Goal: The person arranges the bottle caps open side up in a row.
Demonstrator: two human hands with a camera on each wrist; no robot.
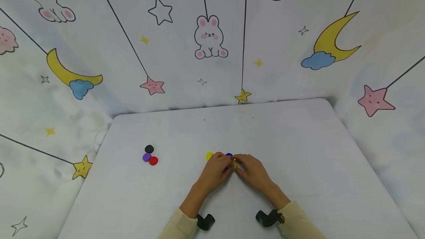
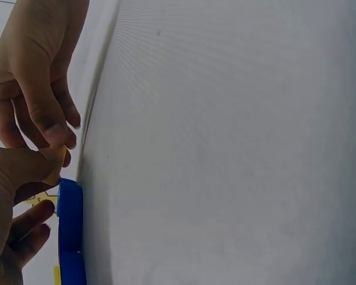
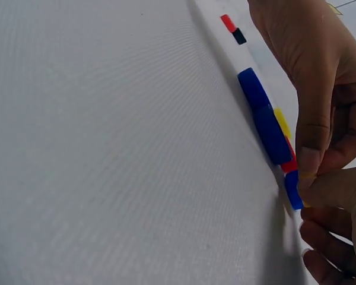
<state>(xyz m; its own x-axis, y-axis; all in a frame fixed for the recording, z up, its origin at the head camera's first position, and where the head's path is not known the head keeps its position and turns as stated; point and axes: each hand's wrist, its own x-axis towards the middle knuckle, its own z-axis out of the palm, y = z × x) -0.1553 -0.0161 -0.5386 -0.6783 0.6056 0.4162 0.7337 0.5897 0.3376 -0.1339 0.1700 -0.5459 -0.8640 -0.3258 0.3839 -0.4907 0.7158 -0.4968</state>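
Note:
My left hand [image 1: 216, 170] and right hand [image 1: 254, 170] meet over the white table. Between their thumbs and fingertips they pinch a small yellow disc [image 2: 57, 166], partly covered by the fingers. Just below the fingertips, thick blue discs [image 2: 71, 214] lie on the table. The right wrist view has several blue discs [image 3: 272, 133] in a row, with a yellow disc [image 3: 282, 123] and a red disc [image 3: 289, 155] behind them. From the head, another yellow disc [image 1: 209, 156] and a blue rim [image 1: 229, 154] show past the hands, which hide most of this group.
To the left on the table [image 1: 299, 139], a black disc [image 1: 149, 149], a purple disc [image 1: 147, 157] and a red disc [image 1: 153, 160] lie close together. A printed cloth [image 1: 186, 47] with bunnies, stars and moons hangs beyond the table's far edge.

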